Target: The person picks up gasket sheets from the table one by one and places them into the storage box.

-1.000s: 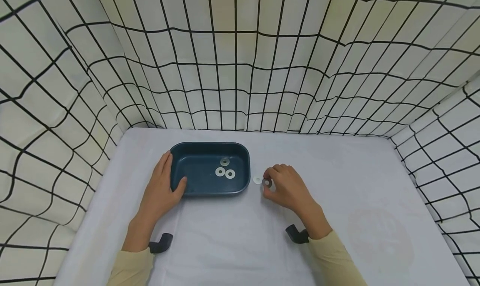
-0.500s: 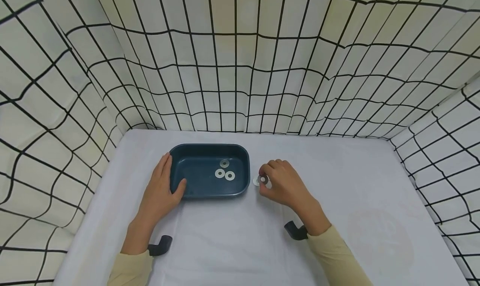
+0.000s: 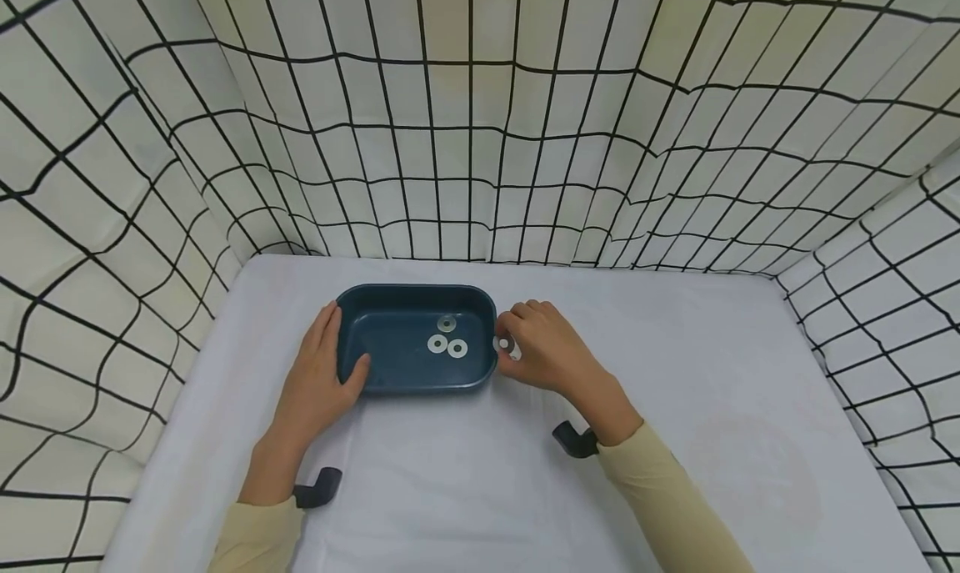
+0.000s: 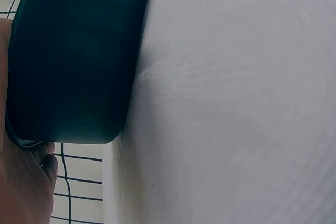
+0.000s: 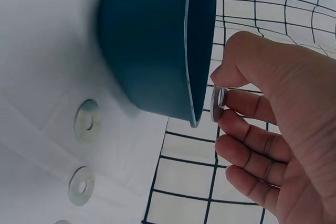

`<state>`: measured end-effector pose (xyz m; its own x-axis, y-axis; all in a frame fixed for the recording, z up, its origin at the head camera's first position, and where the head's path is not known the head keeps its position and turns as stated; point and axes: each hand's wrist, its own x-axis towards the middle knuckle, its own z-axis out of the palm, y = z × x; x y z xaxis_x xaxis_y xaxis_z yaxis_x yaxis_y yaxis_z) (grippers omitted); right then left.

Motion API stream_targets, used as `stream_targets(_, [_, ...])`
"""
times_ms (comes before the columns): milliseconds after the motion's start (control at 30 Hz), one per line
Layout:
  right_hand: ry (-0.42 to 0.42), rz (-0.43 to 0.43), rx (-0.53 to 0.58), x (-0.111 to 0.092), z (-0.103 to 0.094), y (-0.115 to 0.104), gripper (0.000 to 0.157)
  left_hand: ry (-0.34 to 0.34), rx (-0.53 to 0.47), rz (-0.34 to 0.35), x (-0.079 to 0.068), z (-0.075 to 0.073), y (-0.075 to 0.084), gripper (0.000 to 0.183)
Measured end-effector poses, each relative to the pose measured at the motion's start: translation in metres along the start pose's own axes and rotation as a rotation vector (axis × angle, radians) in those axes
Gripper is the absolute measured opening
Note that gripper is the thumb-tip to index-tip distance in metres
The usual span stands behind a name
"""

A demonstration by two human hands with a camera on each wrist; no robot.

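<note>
Pinching a flat, ring-shaped silvery metal washer (image 5: 214, 106) between thumb and fingers, the right hand (image 3: 551, 348) is hovering just beside the right end of a dark-blue rectangular tray (image 3: 390, 369) with rounded corners. The left hand (image 3: 315, 385) is gripping the tray's left end — thumb over the near-left rim, fingers lying along the outer wall. Three pale washers (image 3: 432, 344) are lying inside, towards the right; loose silvery washers (image 5: 74, 190) are resting on the white cloth (image 3: 442, 481), right of the tray. Black netting (image 3: 471, 128) is enclosing the left, far and right sides.
</note>
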<state>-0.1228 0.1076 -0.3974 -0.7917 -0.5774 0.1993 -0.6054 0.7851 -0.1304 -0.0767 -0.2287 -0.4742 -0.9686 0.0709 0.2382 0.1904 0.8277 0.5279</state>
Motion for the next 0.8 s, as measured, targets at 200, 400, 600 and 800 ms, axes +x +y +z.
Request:
stream_targets(200, [-0.025,-0.043,0.01,0.015,-0.004,-0.002,0.015,-0.006,-0.002,-0.008,0.0,0.0,0.002,0.084])
stream_targets(400, [-0.081,-0.053,0.083,0.028,-0.006,-0.003,0.016,-0.008,-0.001,-0.011,-0.001,-0.001,0.003,0.084])
stream_targets(600, [-0.096,-0.067,0.056,0.039,-0.007,-0.004,0.017,-0.01,-0.004,-0.011,0.0,-0.002,0.004,0.084])
stream_targets(800, [-0.126,-0.071,0.052,0.05,-0.009,-0.007,0.019,-0.002,0.007,-0.006,0.0,-0.002,0.002,0.084])
